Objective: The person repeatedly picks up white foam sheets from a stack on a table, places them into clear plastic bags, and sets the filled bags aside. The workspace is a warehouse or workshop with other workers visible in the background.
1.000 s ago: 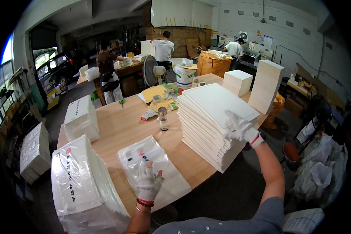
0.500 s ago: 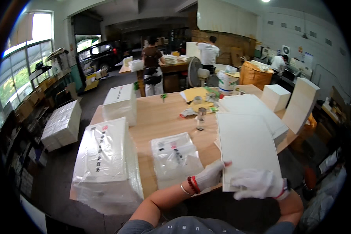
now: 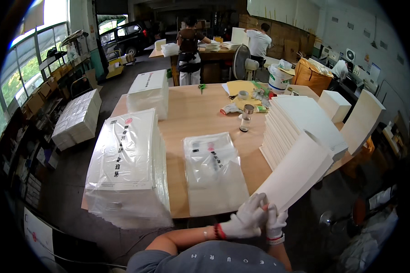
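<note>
While the curled white paper (image 3: 296,170) slants away up-right, long axis included, my left hand (image 3: 248,217) and right hand (image 3: 276,223) grip its near end, fingers bent closed; flat plastic sleeve (image 3: 217,186) lies leftward, nearer my left.

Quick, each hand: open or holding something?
Left hand: closed, holding the curled white paper by its lower end.
Right hand: closed, holding the same paper, beside the left.
</note>
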